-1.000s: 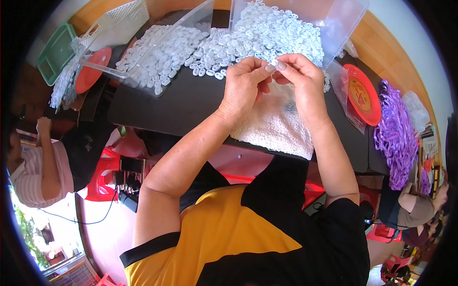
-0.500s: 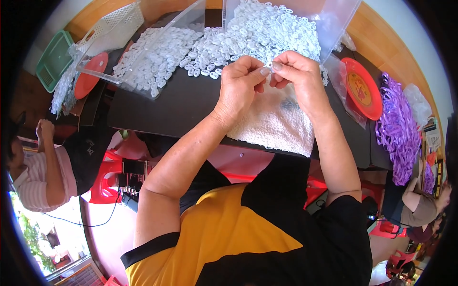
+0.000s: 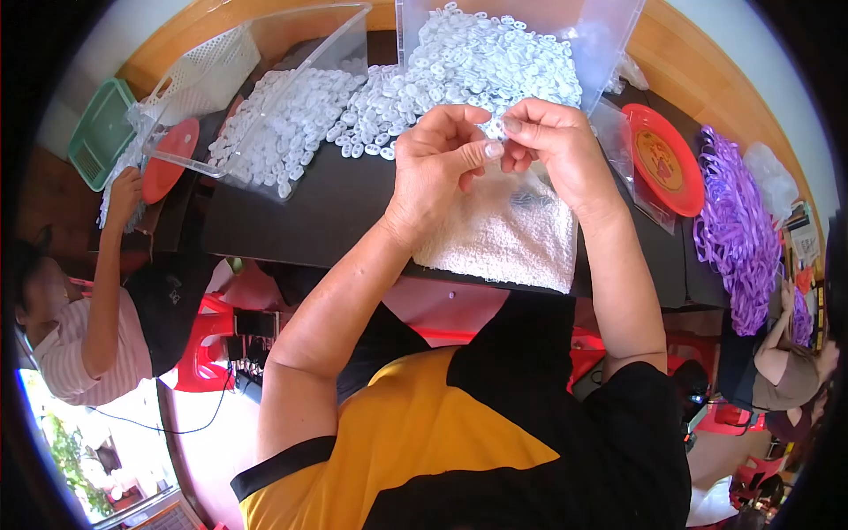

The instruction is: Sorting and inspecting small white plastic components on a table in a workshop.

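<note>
My left hand (image 3: pixel 433 163) is raised over the table, its thumb and forefinger apart and the other fingers curled, with nothing visible between them. Close beside it, my right hand (image 3: pixel 565 150) pinches a small white plastic piece between thumb and fingertips; the piece is mostly hidden. Below both hands a white terry towel (image 3: pixel 499 234) lies over the table's front edge. Behind the hands is a big heap of small white oval plastic pieces (image 3: pixel 495 66) with holes, spilling from a clear plastic bin (image 3: pixel 605 44).
Another clear bin (image 3: pixel 353 44) on its side holds more pieces at left. Beyond are a white basket (image 3: pixel 212 75), a green tray (image 3: pixel 99 132) and a red plate (image 3: pixel 172 159). At right sit a red plate (image 3: pixel 689 172) and purple ribbons (image 3: pixel 733 238). A co-worker (image 3: pixel 97 336) sits left.
My left thumb and forefinger have parted and drawn slightly away from my right fingertips, where both hands met before. The co-worker at left has reached up to the white strands.
</note>
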Available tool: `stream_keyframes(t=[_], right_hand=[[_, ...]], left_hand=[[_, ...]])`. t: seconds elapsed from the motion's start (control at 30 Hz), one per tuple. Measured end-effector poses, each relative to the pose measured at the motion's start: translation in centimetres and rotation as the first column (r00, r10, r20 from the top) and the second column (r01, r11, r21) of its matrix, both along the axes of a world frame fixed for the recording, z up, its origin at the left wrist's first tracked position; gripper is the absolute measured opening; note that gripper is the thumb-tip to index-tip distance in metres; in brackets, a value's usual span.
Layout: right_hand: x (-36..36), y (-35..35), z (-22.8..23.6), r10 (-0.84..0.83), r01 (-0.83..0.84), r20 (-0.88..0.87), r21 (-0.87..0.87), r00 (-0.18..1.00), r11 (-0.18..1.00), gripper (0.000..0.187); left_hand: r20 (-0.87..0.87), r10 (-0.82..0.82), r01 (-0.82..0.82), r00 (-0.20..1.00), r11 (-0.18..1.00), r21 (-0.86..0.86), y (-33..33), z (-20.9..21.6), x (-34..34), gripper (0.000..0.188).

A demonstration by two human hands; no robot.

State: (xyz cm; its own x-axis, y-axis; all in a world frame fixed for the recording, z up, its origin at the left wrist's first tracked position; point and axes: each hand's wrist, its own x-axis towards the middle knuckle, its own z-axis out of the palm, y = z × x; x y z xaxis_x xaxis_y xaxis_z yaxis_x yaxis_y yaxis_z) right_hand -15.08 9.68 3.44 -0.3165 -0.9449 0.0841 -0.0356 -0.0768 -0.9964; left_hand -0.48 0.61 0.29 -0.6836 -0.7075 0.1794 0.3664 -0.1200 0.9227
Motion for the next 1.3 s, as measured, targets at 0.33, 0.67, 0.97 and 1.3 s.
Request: stream_keyframes(t=[0.33, 0.67, 0.97, 1.3], right_hand=[[-0.1, 0.5, 0.2, 0.072, -0.073, 0.024, 0.040, 0.997, 0.997, 0.024], [0.6, 0.6, 0.3, 0.068, -0.070, 0.047, 0.034, 0.997, 0.997, 0.024], [2.0, 0.9, 0.3, 0.047, -0.050, 0.094, 0.034, 0.995, 0.998, 0.021], [1.9, 0.9, 0.0, 0.084, -0.094, 0.193, 0.041, 0.978, 0.995, 0.020]], left_hand=[[-0.015, 0.018, -0.021, 1.000, 0.979, -0.201, 0.2, 0.0, 0.2, 0.023], [-0.115, 0.024, -0.056, 0.993, 0.959, -0.277, 0.8, -0.1, 0.4, 0.026], [-0.164, 0.062, -0.134, 0.985, 0.868, -0.478, 0.8, 0.2, 1.0, 0.019], [-0.144, -0.046, -0.013, 0.988, 0.924, -0.383, 0.6, 0.4, 1.3, 0.017]])
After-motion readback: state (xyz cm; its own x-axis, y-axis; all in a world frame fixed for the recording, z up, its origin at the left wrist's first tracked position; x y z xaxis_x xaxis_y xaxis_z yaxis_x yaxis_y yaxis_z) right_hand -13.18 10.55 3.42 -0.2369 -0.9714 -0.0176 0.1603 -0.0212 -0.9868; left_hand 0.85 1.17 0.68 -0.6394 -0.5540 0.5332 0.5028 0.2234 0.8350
